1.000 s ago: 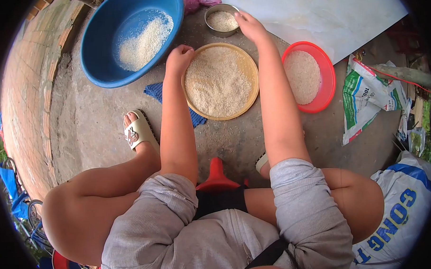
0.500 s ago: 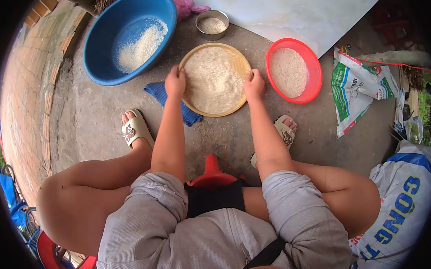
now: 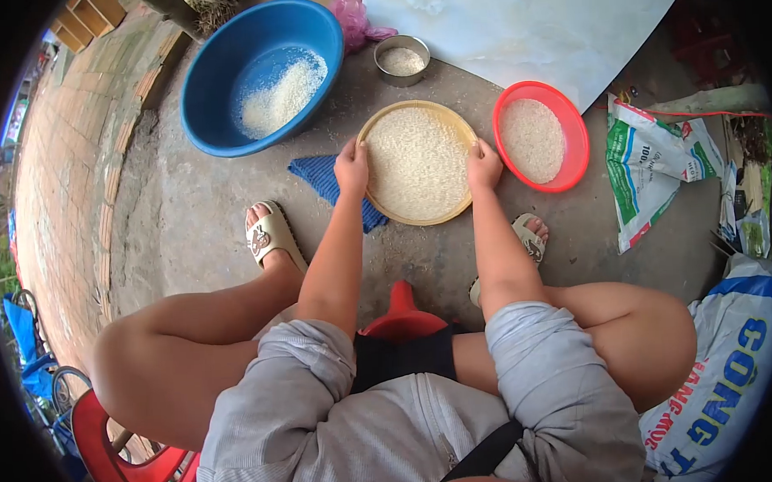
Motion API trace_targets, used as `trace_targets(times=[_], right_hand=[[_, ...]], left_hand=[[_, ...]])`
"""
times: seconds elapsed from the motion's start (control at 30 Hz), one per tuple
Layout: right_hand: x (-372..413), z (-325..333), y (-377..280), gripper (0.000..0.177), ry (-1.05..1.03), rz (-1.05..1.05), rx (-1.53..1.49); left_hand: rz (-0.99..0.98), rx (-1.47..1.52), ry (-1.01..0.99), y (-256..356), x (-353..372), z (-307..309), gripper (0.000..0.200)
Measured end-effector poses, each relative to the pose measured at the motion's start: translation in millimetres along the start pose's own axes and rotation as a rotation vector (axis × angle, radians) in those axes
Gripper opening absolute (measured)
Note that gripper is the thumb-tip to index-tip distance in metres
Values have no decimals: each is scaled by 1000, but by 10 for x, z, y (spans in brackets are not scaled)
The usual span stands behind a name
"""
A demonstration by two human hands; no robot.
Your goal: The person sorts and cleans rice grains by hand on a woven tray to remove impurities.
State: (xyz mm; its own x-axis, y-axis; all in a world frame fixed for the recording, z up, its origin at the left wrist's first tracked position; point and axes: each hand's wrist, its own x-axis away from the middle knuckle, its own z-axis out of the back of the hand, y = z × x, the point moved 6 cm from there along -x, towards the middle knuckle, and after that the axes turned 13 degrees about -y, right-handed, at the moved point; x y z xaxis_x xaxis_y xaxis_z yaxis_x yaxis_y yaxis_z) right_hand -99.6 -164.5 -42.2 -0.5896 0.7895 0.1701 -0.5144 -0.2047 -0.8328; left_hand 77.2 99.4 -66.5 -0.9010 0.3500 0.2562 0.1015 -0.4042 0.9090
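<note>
The tray, heaped with rice, sits at the centre of the frame, partly over a blue cloth. The left hand and right hand grip opposite edges, fingers closed over the rim. It looks best to keep the grips level and any shaking small, so grains stay off the floor.

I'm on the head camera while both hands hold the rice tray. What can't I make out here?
All in the head view:
- Fingertips of the left hand and right hand: curled over the rim of the round tray, out of sight.
- Blue cloth: partly hidden under the tray and left forearm.
- White sack: lettering cut off by the lens edge.
- Metal bowl: contents too small to identify.
</note>
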Motion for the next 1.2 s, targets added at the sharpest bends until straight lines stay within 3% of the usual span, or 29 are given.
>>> trace_targets(times=[0.07, 0.13, 0.2, 0.27, 0.33, 0.43, 0.47, 0.53, 0.6, 0.77, 0.87, 0.93, 1.0, 1.07, 1.13, 1.2], right_hand=[[-111, -96, 242, 30, 92, 28, 113], [109, -259, -170, 31, 9, -57, 203], [195, -584, -316, 30, -2, -6, 171], [211, -749, -372, 31, -13, 75, 61], [45, -685, -159, 31, 3, 57, -11], [-99, -137, 16, 30, -1, 17, 2], [-192, -77, 261, 30, 29, 43, -166], [-60, 11, 102, 31, 0, 38, -165], [40, -193, 72, 31, 94, -19, 16], [306, -703, -414, 30, 15, 9, -35], [72, -489, -247, 30, -17, 29, -4], [-78, -194, 66, 31, 15, 35, -1], [-73, 25, 180, 33, -24, 54, -219], [-9, 1, 157, 34, -18, 89, -246], [106, -213, -42, 32, 74, 11, 7], [214, -543, -236, 31, 59, 59, -22]], left_hand=[[-25, 101, 47, -59, 16, 34, 36], [-38, 239, 16, -146, -19, 299, 35], [-19, 242, -58, -382, -190, 639, 32], [31, 151, 15, -225, -142, 881, 32], [-2, 151, 46, -304, -230, 717, 33], [-50, 117, 25, 106, -68, 130, 33], [-18, 84, -1, 142, -57, -39, 33], [-66, 108, 24, 171, -60, -76, 33], [-89, 52, 36, 143, -125, 196, 35], [81, 48, 66, -140, -136, 886, 38], [67, 140, 84, -307, -110, 540, 34], [-31, 123, 49, -32, 12, 168, 33], [-14, 8, 52, 163, 83, -62, 32], [-15, -17, 30, 242, 75, -13, 34], [-100, 112, 47, 35, -95, 271, 35], [-10, 37, 47, -180, -196, 673, 34]])
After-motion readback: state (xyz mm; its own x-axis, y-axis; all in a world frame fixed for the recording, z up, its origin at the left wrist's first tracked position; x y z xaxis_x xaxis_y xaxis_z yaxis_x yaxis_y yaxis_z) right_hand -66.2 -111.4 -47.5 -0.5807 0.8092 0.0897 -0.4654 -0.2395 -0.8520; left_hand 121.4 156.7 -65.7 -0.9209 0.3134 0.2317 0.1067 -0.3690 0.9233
